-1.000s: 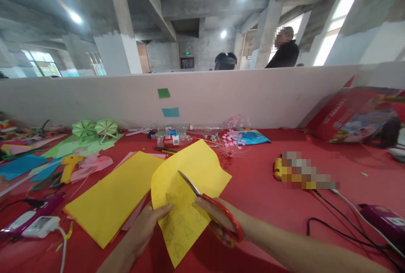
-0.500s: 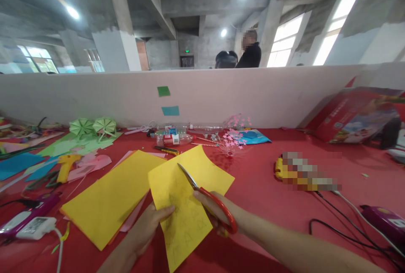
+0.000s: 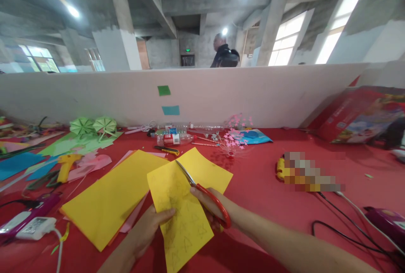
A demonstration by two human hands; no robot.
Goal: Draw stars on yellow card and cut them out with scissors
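A yellow sheet of paper (image 3: 180, 226) with small pencil-drawn shapes is held up over the red table. My left hand (image 3: 153, 224) grips its left edge, thumb on top and the other fingers hidden behind. In my right hand (image 3: 209, 205) is a pair of scissors (image 3: 218, 201) with red handles. One blade lies over the paper and points up and left, nearly at its upper edge; the other blade is hidden behind the sheet. The paper's right part spreads out beyond the blades.
A stack of yellow paper (image 3: 114, 197) lies to the left, near a yellow glue gun (image 3: 66, 167). Behind are a utility knife (image 3: 167, 150), a plastic bottle (image 3: 174, 139) and a pink star ornament (image 3: 232, 140). Black cables (image 3: 344, 239) run at the right.
The scissors and my right hand have shifted slightly left, and the sheet's upper corner has moved left and down. Beyond the partition, a person has moved left.
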